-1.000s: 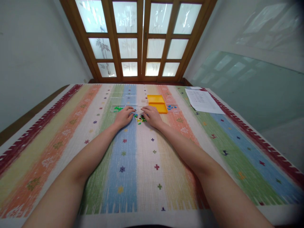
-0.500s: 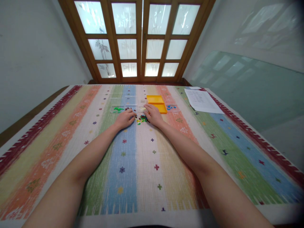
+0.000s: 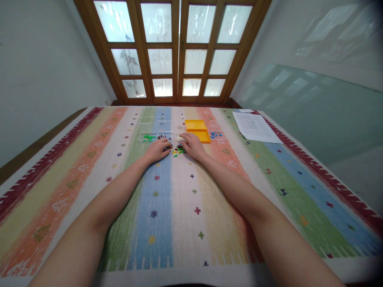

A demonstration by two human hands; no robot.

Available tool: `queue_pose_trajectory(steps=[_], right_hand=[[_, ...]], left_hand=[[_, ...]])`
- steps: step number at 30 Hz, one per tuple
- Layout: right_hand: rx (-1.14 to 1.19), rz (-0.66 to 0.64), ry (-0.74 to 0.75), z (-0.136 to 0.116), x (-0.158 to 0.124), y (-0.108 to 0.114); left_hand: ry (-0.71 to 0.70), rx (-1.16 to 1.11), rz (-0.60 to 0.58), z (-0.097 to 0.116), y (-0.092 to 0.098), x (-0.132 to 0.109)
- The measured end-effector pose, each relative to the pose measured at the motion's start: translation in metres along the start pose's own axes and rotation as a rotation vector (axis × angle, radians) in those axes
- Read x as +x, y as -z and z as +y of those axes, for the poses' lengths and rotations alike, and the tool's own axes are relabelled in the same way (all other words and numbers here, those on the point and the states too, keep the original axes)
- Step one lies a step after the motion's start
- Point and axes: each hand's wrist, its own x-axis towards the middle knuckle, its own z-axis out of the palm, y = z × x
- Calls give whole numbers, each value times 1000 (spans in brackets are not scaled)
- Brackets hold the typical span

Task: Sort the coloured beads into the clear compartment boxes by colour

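Observation:
A small pile of mixed coloured pieces (image 3: pixel 179 150), green, yellow, red and dark, lies on the cloth between my hands. My left hand (image 3: pixel 158 150) rests at the pile's left side, its fingers curled in with thumb and forefinger close together; what they hold, if anything, is too small to make out. On the other side, my right hand (image 3: pixel 194 146) reaches over the near edge of a clear box with whitish pieces (image 3: pixel 180 138), fingers stretched forward and thumb apart. Beyond my left hand are clear boxes with green pieces (image 3: pixel 149 138) and dark red pieces (image 3: pixel 161 137).
An open yellow box (image 3: pixel 196 125) stands just past my right hand. Right of it is a clear box with blue pieces (image 3: pixel 216 135). A printed sheet of paper (image 3: pixel 254 126) lies at the back right on the striped tablecloth (image 3: pixel 185 223). Wooden doors (image 3: pixel 179 48) stand beyond.
My right hand's fingers have shifted slightly down and left at the whitish pieces' box. My left hand stays almost in place beside the pile.

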Motion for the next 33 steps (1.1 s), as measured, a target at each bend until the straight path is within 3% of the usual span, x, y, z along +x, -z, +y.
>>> queue_pose_trajectory(steps=[11,21,27,33], right_hand=[[115,-108,133,-20,-2,5],[242,-74,-1,-29,2,5],[235,-84,3,-28,2,4],[283,-80,-24,-27,2,4]], left_hand=[[63,-106,115,6,0,3],[30,-23,124,13,4,2],[-56,40,112,17,3,3],[-51,39,121,18,3,3]])
